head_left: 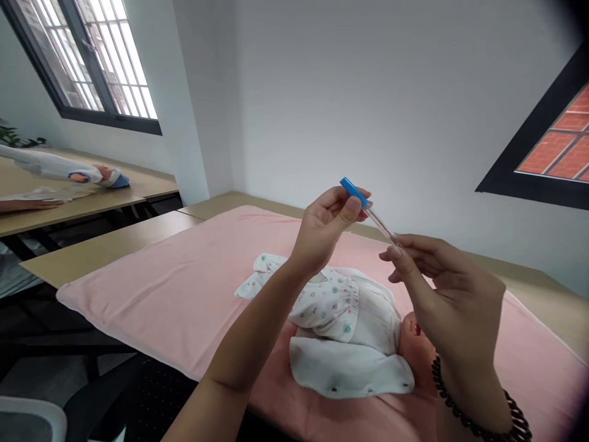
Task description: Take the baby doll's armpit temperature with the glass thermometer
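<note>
Over the table I hold a slim, clear thermometer case (381,224) with a blue cap (354,191), tilted down to the right. My left hand (324,227) pinches the blue cap between thumb and fingers. The thumb and fingertips of my right hand (446,291) close on the clear lower end; whether a thermometer is inside is too small to make out. Below both hands a baby doll (416,344) lies on its back, its head to the right and partly hidden by my right hand. It wears a white patterned outfit (340,307), spread open at the front.
A pink sheet (184,294) covers much of the wooden table (115,242). At another table (138,184) on the left lie a second doll (103,175) and another person's hand (32,204). A grey wall (368,92) rises behind; a chair (32,417) stands at lower left.
</note>
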The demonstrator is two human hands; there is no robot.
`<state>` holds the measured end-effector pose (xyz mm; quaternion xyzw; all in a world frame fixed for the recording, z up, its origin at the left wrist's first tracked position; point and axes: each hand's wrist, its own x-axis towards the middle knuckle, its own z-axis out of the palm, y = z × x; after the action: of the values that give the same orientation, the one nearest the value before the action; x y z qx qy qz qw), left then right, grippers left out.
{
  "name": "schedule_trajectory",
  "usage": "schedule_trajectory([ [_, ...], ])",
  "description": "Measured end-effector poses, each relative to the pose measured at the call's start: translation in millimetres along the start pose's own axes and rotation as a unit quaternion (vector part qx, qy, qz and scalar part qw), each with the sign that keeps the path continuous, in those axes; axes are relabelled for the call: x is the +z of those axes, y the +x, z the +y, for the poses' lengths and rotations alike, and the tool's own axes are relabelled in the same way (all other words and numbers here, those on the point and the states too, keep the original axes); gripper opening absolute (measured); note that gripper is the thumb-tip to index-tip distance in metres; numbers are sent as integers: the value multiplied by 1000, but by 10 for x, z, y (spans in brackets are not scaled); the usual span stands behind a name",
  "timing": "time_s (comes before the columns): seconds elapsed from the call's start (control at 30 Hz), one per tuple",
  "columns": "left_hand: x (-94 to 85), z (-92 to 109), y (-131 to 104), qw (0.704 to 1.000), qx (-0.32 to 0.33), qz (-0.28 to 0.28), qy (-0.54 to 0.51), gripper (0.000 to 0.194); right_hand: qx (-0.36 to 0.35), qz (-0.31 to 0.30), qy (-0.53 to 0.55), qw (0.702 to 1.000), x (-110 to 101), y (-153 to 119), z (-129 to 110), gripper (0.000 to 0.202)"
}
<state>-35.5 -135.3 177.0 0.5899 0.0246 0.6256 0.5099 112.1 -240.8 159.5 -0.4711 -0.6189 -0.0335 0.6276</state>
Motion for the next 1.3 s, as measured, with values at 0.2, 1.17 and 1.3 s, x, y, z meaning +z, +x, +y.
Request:
schedule_trajectory([
  [0.2, -9, -26, -16, 999, 35, -24, 23, 27, -5, 20, -16, 1000, -15, -11, -27, 15],
  [1.17, -301, 547, -132, 823, 12, -249, 511, 18, 1, -51, 49, 998, -348, 259, 28, 8],
  [1.3, -391, 315, -41, 699, -167, -381, 582, 22, 62, -28, 44, 997, -691, 508, 653, 17],
])
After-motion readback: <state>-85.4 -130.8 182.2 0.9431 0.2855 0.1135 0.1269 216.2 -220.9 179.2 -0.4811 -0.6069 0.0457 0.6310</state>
